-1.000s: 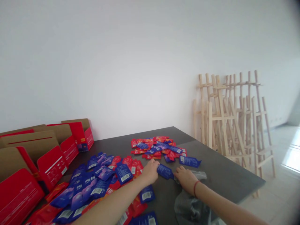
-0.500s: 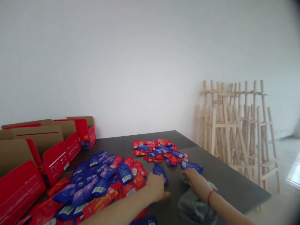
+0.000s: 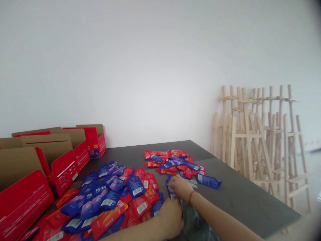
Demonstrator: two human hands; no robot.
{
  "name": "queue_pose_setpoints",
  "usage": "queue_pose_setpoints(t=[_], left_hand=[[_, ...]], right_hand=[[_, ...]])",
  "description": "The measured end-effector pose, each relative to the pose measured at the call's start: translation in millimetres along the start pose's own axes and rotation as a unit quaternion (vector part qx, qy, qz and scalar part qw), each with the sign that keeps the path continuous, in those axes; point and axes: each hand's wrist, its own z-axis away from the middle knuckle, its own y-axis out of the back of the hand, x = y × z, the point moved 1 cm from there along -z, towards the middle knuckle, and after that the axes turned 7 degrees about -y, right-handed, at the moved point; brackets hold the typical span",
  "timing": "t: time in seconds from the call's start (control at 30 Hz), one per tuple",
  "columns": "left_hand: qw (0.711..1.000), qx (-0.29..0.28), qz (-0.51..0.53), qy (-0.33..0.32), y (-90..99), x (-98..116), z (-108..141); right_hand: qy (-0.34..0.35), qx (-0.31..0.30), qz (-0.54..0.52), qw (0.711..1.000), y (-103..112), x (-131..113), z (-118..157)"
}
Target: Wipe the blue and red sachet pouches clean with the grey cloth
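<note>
My left hand is closed at the near end of a blue pouch on the dark table; its fingertips are partly hidden. Just beyond it, my right hand grips a grey cloth and presses it over the same pouch. The cloth drapes from under that hand toward the table's near side. To the left spreads a large heap of blue and red pouches. A smaller pile of red and blue pouches lies beyond my hands. One blue pouch rests apart, right of that pile.
Open red cardboard boxes stand in a row along the left side of the table. A white wall rises behind. Several wooden easels lean together past the table's right edge.
My right hand has moved left with the grey cloth, onto the blue pouch by my left hand. The left hand has shifted slightly nearer to me. The view has turned a little left.
</note>
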Motion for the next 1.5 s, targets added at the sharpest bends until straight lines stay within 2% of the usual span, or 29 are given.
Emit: queue_pose_setpoints(t=[0.1,0.17,0.23,0.4,0.47,0.57,0.77,0.87,0.97,1.13,1.27,1.37,1.5], left_hand=[[1.0,-0.004,-0.02,-0.007,-0.3,0.0,-0.7],[1.0,0.004,-0.011,-0.007,-0.4,-1.2,0.5],[1.0,0.015,0.008,-0.004,-0.9,-2.2,2.6],[0.997,0.02,0.078,0.01,-4.4,-1.4,8.6],[0.995,0.018,0.095,0.007,-4.6,-0.7,9.9],[0.996,0.022,0.09,-0.005,-1.4,-0.7,10.0],[0.999,0.002,0.033,-0.02,-2.0,-3.0,4.8],[0.999,0.012,0.044,-0.019,-8.6,-6.1,3.8],[0.997,0.021,0.068,-0.023,-10.9,-10.5,6.0],[0.995,0.029,0.089,-0.035,-1.2,-17.6,6.1],[0.998,0.038,0.055,-0.012,7.6,-26.4,-9.5],[1.0,0.011,-0.004,-0.01,10.2,-34.6,-28.2],[0.998,-0.025,-0.056,-0.015,12.3,-38.0,-48.5]], right_hand=[[-0.023,0.007,0.017,1.0,-0.5,-1.2,-20.9],[-0.022,0.008,0.023,0.999,-0.2,-1.4,-20.9],[-0.003,0.005,0.025,1.0,-0.6,-1.1,-7.3],[0.068,-0.005,0.015,0.998,-2.8,2.2,50.5],[0.069,-0.01,0.028,0.997,-1.9,3.0,59.1],[0.038,-0.017,0.068,0.997,0.7,0.7,42.4],[-0.02,0.007,0.085,0.996,-1.4,-8.8,-25.2],[-0.019,0.009,0.075,0.997,-4.2,-8.3,-32.9],[0.001,0.01,0.051,0.999,-3.5,-1.8,-16.3],[0.016,0.021,0.003,1.0,-1.7,22.6,44.5],[-0.005,0.07,-0.089,0.994,-5.7,47.4,86.1],[-0.034,0.091,-0.102,0.99,-7.4,54.4,97.3],[-0.042,0.094,-0.105,0.989,-5.9,50.3,96.4]])
